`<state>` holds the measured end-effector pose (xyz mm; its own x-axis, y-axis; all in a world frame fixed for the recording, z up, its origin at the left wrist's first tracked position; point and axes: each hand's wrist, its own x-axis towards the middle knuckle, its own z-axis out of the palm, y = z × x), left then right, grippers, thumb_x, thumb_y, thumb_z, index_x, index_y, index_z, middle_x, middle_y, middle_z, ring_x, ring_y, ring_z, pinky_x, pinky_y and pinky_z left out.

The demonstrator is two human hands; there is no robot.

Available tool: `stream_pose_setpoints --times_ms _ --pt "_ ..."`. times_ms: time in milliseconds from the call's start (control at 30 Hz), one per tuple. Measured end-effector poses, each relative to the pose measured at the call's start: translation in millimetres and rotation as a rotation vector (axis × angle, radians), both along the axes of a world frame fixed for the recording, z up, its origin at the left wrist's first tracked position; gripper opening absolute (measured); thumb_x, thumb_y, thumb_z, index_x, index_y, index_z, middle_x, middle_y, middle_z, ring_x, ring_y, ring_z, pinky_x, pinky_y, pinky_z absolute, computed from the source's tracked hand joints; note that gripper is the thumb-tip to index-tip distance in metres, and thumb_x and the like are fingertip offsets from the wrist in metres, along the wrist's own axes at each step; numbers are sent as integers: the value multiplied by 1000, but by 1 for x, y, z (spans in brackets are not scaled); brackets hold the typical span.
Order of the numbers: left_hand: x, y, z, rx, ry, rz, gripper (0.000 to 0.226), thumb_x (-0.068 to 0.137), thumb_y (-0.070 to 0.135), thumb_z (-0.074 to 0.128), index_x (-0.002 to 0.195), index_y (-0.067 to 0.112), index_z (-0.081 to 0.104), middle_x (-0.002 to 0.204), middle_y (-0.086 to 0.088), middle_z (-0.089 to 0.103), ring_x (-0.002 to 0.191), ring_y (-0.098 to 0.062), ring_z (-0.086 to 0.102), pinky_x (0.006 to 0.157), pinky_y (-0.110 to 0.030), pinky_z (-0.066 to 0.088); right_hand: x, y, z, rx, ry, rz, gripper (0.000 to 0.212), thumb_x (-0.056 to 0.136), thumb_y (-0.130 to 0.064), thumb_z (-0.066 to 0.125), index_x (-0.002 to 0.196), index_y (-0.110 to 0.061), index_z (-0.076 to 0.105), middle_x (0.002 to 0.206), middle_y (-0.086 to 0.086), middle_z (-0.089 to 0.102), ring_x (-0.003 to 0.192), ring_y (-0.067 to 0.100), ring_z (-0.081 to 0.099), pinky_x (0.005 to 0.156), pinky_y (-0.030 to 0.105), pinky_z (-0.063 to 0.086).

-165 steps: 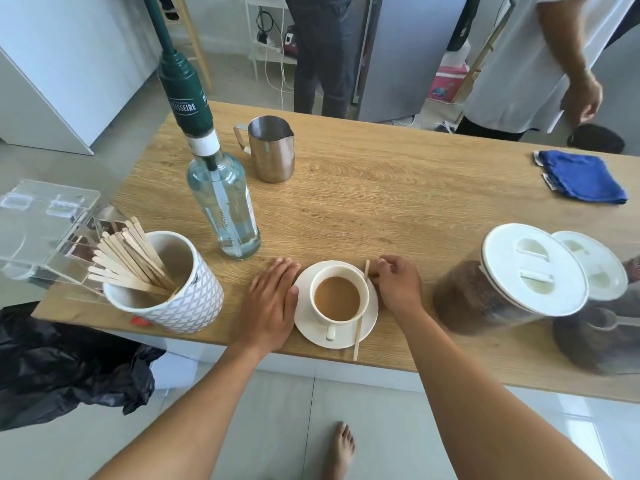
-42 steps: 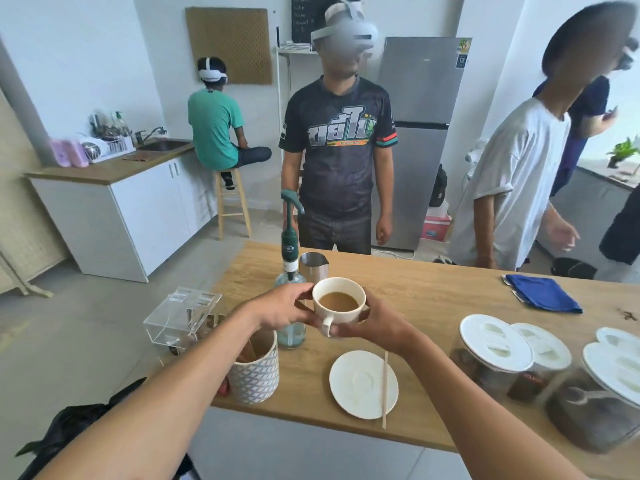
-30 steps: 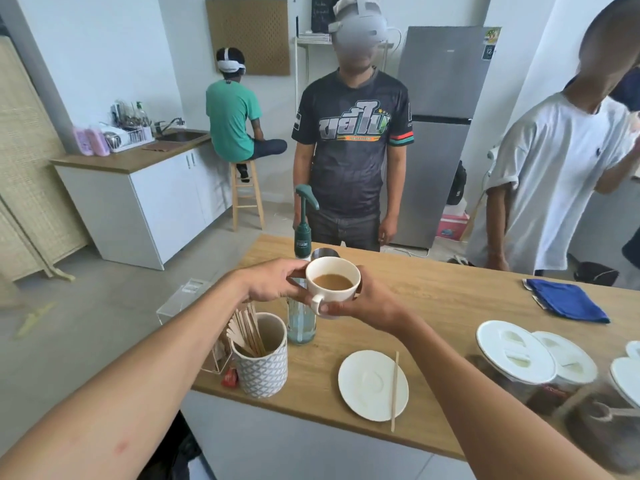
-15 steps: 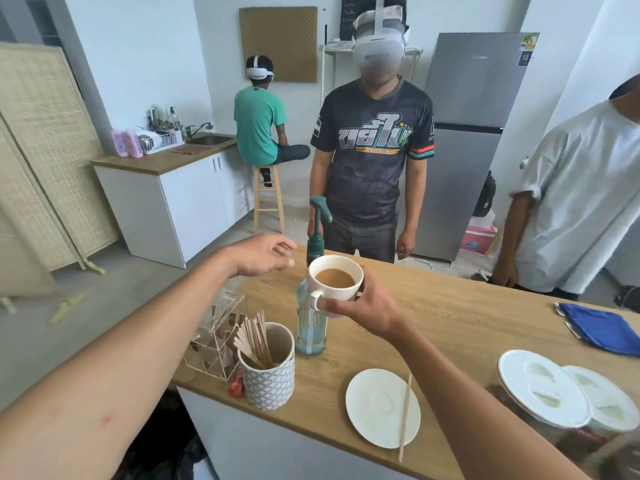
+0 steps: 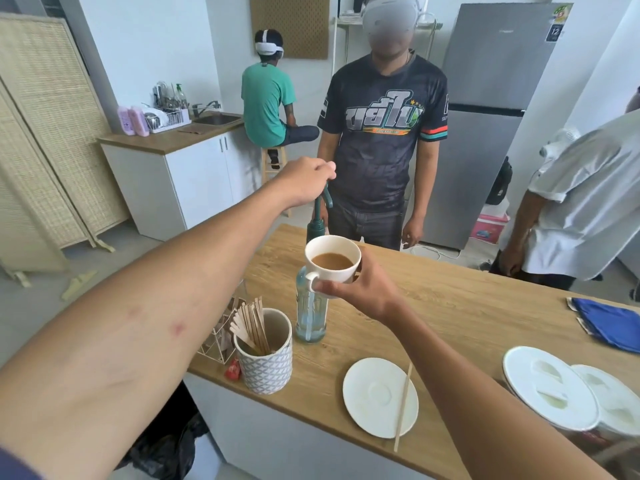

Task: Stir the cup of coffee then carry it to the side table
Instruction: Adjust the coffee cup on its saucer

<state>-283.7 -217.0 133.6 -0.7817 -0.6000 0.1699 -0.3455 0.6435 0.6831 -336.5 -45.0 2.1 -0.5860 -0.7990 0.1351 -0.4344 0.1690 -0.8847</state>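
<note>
Change: since the earlier frame our left hand (image 5: pixel 306 180) has let go of the cup (image 5: pixel 332 263) and swung up and away, and the room has shifted as we turn.
Left hand: loosely curled, holding nothing, up near the pump bottle's (image 5: pixel 311 306) spout.
Right hand: our right hand (image 5: pixel 360 291) alone wraps the cup from below and behind.
Cup: in the air over the counter (image 5: pixel 450 306), off its saucer (image 5: pixel 380 396), level, coffee fairly high.
Stick: lies across the saucer's edge.
Handling: we judge it light, rigid, breakable, ready to slosh; grip low around the body or by the handle.
</note>
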Motion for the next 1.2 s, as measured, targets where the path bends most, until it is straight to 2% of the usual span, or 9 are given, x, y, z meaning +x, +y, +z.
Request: stream_pose_setpoints --times_ms 133,300,533,667,800,933,1200 --pt "-4 2 -5 71 -57 5 26 96 33 44 86 27 68 106 -7 72 101 -28 67 78 -37 56 -1 -3 -1 -3 4 -3 95 49 -68 84 127 -30 47 113 -13 65 102 5 62 88 36 55" --pt "-3 4 -12 103 -68 -6 31 98 27 33 93 19 62 102 -12 68 88 -29 68 70 -41 63 -2 -5 -1 -13 -12 6 93 52 -64 86 129 -28 46 114 -12 64 103 5 62 88 34 55" --pt "-3 1 -13 83 -77 -38 25 92 22 33 83 15 54 83 -16 71 73 -31 67 73 -48 63 -5 -6 -4 2 -12 24 94 55 -61 86 132 -27 44 114 -12 64 102 5 62 83 26 53" --pt "-4 0 -16 75 -39 -54 24 93 20 32 81 12 51 81 -17 68 83 -35 70 71 -47 63 -7 -5 -6 2 -18 26 94 56 -60 85 133 -27 43 115 -12 63 103 4 61 82 23 52" --pt "-4 -1 -19 59 -3 -61 25 93 18 32 75 14 49 76 -15 64 73 -29 64 65 -44 63 -10 -6 -8 2 -1 24 97 53 -64 84 133 -27 43 114 -14 63 103 4 61 87 30 53" --pt "-6 -2 -20 32 5 -73 26 93 17 32 74 11 49 76 -16 64 72 -30 63 59 -41 62 -11 -9 -8 3 18 14 98 53 -64 84 133 -27 43 114 -14 63 103 4 61 89 32 54" --pt "-10 -4 -22 -6 1 -78 26 92 19 31 79 7 51 84 -22 67 74 -39 66 62 -50 62 -12 -15 -10 -34 11 -15 92 54 -64 85 129 -27 46 113 -14 64 102 2 62 88 31 54"
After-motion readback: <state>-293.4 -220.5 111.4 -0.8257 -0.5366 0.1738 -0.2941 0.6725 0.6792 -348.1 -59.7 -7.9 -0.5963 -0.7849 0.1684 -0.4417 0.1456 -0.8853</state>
